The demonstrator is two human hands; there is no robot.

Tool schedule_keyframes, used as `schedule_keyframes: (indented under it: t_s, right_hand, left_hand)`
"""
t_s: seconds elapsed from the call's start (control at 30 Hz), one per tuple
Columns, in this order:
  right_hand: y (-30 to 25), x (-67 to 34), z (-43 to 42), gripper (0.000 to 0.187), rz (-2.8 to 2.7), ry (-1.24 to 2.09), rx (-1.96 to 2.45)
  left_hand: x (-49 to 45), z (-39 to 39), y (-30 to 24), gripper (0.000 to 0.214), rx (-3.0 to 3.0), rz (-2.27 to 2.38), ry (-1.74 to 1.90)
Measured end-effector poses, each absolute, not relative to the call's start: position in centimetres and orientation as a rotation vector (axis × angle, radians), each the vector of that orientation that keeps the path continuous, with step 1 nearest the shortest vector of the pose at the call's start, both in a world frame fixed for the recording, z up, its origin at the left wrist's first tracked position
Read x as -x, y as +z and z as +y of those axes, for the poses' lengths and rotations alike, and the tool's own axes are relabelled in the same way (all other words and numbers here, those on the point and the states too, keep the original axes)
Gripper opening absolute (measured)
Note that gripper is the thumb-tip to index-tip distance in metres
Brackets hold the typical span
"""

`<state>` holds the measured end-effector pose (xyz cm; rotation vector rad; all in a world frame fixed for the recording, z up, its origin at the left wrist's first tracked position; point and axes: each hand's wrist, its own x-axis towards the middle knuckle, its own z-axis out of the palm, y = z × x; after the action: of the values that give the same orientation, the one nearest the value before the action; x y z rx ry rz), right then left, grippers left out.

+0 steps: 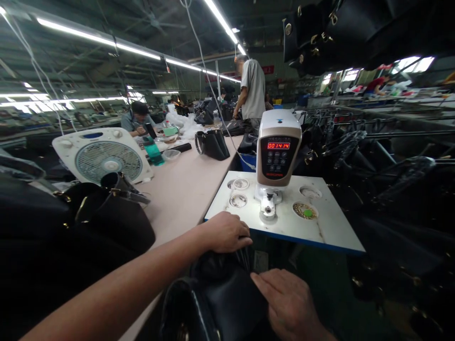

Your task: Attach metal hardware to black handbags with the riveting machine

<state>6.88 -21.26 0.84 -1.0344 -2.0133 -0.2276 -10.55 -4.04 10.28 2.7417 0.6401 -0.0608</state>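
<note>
Fingers of the left hand (pixel 227 232): bent down over the upper edge of the black bag (pixel 236 296), gripping it.
Fingers of the right hand (pixel 291 300): against the bag's right upper side, the foremost tip touching it; whether they pinch the material, I cannot tell.
Black bag's place: low in the middle of the view, between the two hands, just on the near side of the white board.
Handle (pixel 203 305): a glossy dark arch at the bag's near left side.
Dark bags on the left (pixel 124 222): grouped beside the forearm, with gold-coloured fittings.
White board (pixel 220 210): blue-edged, with round wells; the front right well (pixel 300 208) contains small brass-coloured pieces and a green spot.
Machine (pixel 280 121): white and dark, upright over the board, its display (pixel 279 146) lit with red digits.
Dark bags on the right (pixel 394 208): crowded along rails, some partly under clear plastic.
Hanging bags (pixel 341 40): overhead at upper right.
Table (pixel 177 189): pale, running away to the left of the board.
Fan (pixel 111 161): white, tilted back, near the table's left edge.
Bottle (pixel 153 151): teal, just beyond the fan.
Standing bag (pixel 215 144): black, upright at the table's right edge.
Seated person (pixel 138 118): dark cap, beyond the fan.
Standing person (pixel 255 90): grey shirt, behind the machine.
Tube lights (pixel 99 41): lit, in long rows overhead.
</note>
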Motion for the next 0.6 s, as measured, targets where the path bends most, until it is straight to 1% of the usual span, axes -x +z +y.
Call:
schedule_keyframes:
  t_s: [0.1,0.2,0.27,0.33,0.37,0.4,0.47,0.5,0.6]
  right_hand:
    - [1.1,-8.0,-21.8,0.037,-2.029,-0.225,1.043]
    - [0.4,-8.5,-22.1,0.032,-1.978,-0.205,1.091]
    - [-0.7,-8.4,-22.1,0.029,-1.877,-0.058,1.14]
    - [-2.3,-7.7,-21.7,0.024,-1.743,0.199,1.253]
    - [-3.2,-7.1,-21.4,0.026,-1.68,0.355,1.344]
    - [-4.2,-6.3,-21.0,0.036,-1.619,0.52,1.443]
    - [-6.3,-4.4,-20.2,0.064,-1.53,0.829,1.607]
    - [-7.3,-3.4,-19.7,0.075,-1.516,0.956,1.651]
    - [-10.3,-0.6,-18.5,0.097,-1.601,1.16,1.651]
  left_hand:
    - [12.3,-3.1,9.6,0.055,-2.724,0.831,-0.11]
    - [14.5,-2.7,7.8,0.066,-2.637,1.137,-0.065]
    - [15.8,-3.1,6.0,0.062,-2.576,1.304,-0.02]
    - [16.8,-4.1,4.0,0.05,-2.542,1.372,0.008]
    - [17.1,-4.7,3.1,0.045,-2.541,1.373,0.018]
    - [17.3,-5.4,2.2,0.04,-2.543,1.373,0.034]
    - [17.2,-6.7,1.0,0.037,-2.538,1.407,0.079]
    - [17.1,-7.3,0.7,0.036,-2.528,1.433,0.098]
    - [16.1,-9.0,0.2,0.035,-2.476,1.485,0.11]
